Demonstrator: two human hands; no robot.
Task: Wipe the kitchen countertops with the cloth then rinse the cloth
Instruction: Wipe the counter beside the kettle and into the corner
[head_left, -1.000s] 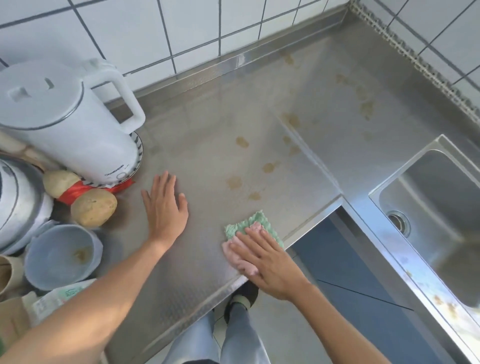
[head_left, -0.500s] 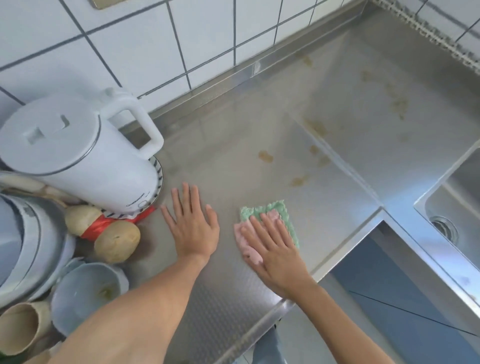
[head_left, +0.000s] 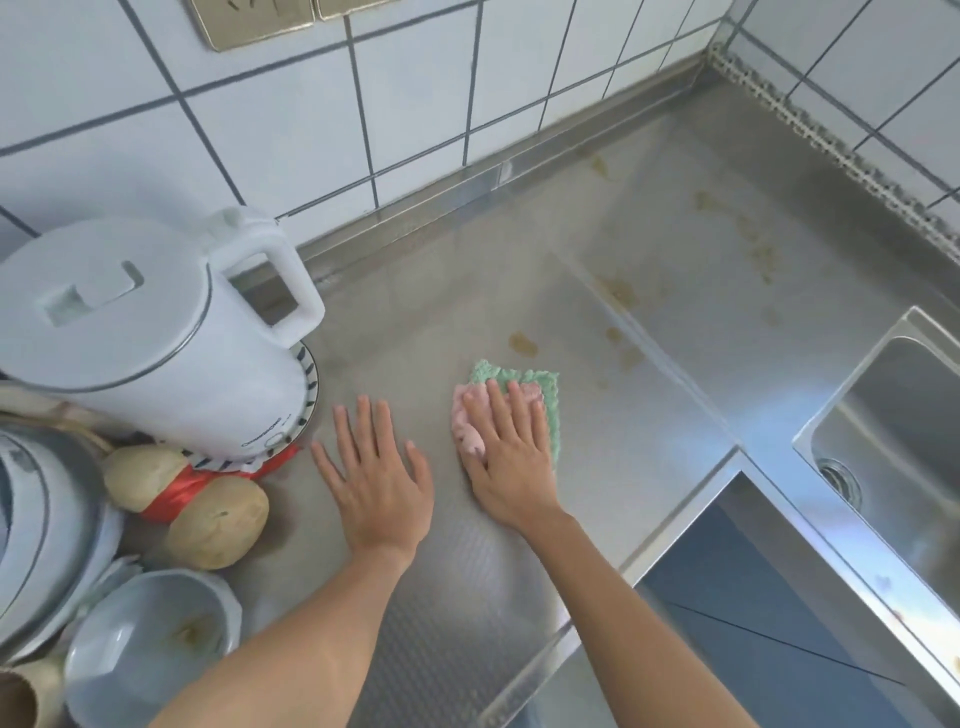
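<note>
step: wiping countertop | right hand flat, pressing cloth | left hand open, bracing | next: push toward stain at 12 o'clock

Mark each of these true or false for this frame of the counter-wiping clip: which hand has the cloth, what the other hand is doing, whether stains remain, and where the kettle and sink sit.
1. The right hand presses the cloth flat on the countertop. True.
2. The left hand grips the kettle's handle. False: it lies flat and empty on the countertop, apart from the kettle.
3. Brownish stains remain beyond the cloth. True.
4. The cloth is in the sink. False: the sink is far right; the cloth is on the counter.
5. Two potatoes lie by the kettle. True.
</note>
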